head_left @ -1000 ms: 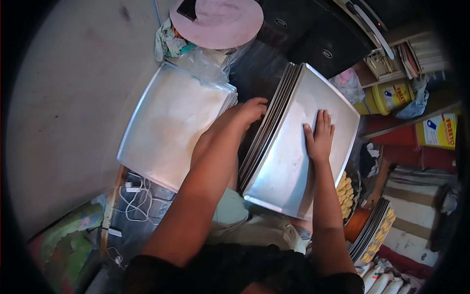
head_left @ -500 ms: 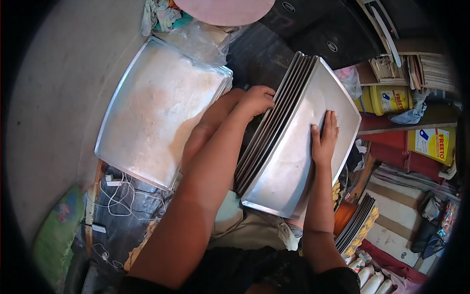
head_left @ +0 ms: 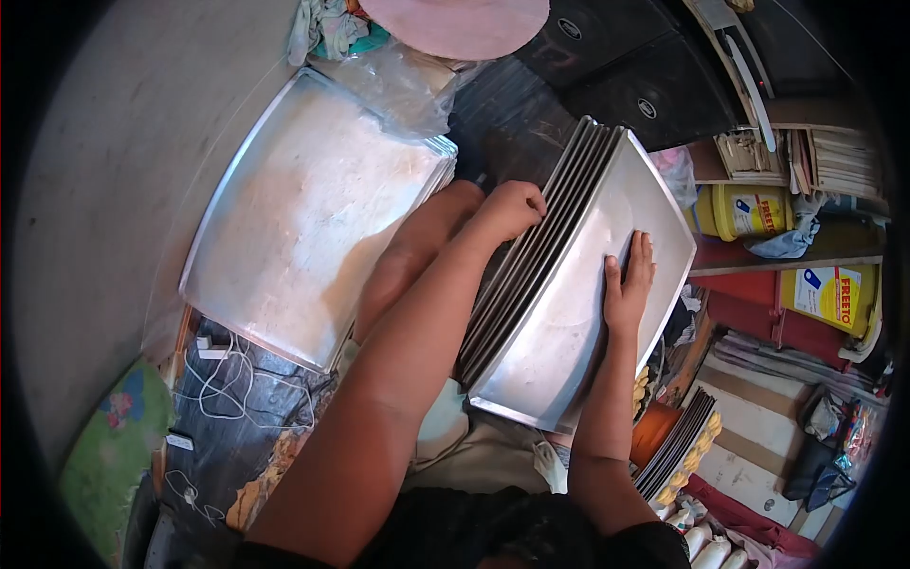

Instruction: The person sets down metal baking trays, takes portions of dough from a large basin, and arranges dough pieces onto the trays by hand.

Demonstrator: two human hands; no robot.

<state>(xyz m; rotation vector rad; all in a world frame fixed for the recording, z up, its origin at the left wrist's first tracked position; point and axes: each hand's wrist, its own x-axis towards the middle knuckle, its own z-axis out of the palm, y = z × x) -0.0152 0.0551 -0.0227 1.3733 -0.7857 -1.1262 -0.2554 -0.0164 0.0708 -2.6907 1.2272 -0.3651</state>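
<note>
A stack of several metal baking trays (head_left: 588, 313) stands tilted on edge over my lap, its rims toward the left. My right hand (head_left: 629, 284) lies flat on the outer tray's face, fingers stretched and thumb apart. At the left side of the stack, my left hand (head_left: 517, 209) is closed, with curled fingers against or very near the tray rims; whether a rim is pinched in them is hidden. Another pile of baking trays (head_left: 313, 218) lies flat to the left, its top one stained brown near my bare knee (head_left: 417, 242).
Black speakers (head_left: 630, 81) stand behind, near a round pink board (head_left: 464, 24) and a clear plastic bag (head_left: 403, 90). Yellow buckets (head_left: 825, 299) sit on shelves at right. Filled trays (head_left: 678, 441) are stacked lower right. White cables (head_left: 227, 384) lie at left.
My left hand's fingers have curled in more at the tray rims. My right hand stays flat on the outer tray. The whole view has shifted slightly.
</note>
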